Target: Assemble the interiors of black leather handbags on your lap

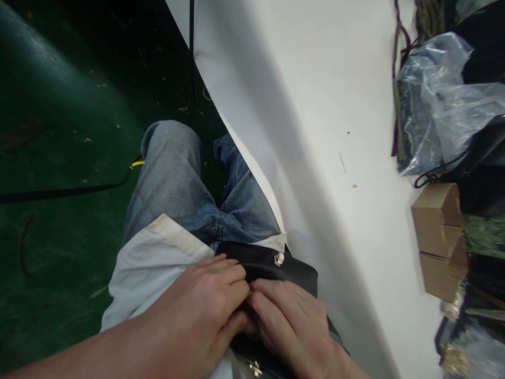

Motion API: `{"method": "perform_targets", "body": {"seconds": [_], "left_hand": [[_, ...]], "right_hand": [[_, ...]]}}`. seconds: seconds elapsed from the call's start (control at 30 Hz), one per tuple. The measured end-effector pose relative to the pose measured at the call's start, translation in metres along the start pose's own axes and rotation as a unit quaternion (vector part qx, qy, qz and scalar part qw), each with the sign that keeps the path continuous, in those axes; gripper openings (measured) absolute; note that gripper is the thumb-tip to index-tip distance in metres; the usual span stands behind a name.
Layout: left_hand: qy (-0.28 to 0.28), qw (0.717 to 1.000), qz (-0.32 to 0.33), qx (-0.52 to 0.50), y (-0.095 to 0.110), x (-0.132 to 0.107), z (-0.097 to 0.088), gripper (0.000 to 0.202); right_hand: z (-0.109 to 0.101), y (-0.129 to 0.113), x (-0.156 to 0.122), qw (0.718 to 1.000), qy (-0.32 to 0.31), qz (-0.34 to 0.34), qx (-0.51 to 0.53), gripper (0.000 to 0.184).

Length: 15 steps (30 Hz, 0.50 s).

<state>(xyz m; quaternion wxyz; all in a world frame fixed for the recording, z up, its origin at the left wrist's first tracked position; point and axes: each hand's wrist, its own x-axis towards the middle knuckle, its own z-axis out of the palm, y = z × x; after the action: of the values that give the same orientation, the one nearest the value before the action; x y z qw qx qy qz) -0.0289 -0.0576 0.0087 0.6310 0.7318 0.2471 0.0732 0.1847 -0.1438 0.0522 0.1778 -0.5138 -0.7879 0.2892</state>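
Observation:
A black, smooth, leather-like piece (299, 273) with gold-coloured metal fittings (255, 368) lies across my lap, over a white garment. It looks like part of a bag, but its full shape is hidden under my hands. My left hand (215, 300) is closed, its fingers curled over the left edge of the black piece. From the right, my right hand (290, 316) grips the same piece with bent fingers. The fingertips of both hands meet at its middle, and what they pinch there is covered. A small white bit (280, 258) shows by the upper gold fitting.
To my right is a white table surface (335, 95), its edge hanging close to my legs. Along its far side lie a clear plastic bag (437, 100), a brown cardboard box (437, 237) and dark bundled material. A black strap (59, 193) crosses the green floor (71, 252) at left.

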Motion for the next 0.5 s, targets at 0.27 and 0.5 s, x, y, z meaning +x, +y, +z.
{"method": "perform_targets", "body": {"seconds": [0.27, 0.5], "left_hand": [[0.073, 0.996, 0.04, -0.031, -0.006, -0.009, 0.007, 0.011], [0.085, 0.993, 0.087, 0.012, -0.009, -0.012, 0.002, 0.011]], "right_hand": [[0.007, 0.001, -0.004, 0.998, 0.056, 0.002, -0.041, 0.019], [0.015, -0.004, -0.007, 0.995, 0.076, 0.026, -0.051, 0.015]]}}
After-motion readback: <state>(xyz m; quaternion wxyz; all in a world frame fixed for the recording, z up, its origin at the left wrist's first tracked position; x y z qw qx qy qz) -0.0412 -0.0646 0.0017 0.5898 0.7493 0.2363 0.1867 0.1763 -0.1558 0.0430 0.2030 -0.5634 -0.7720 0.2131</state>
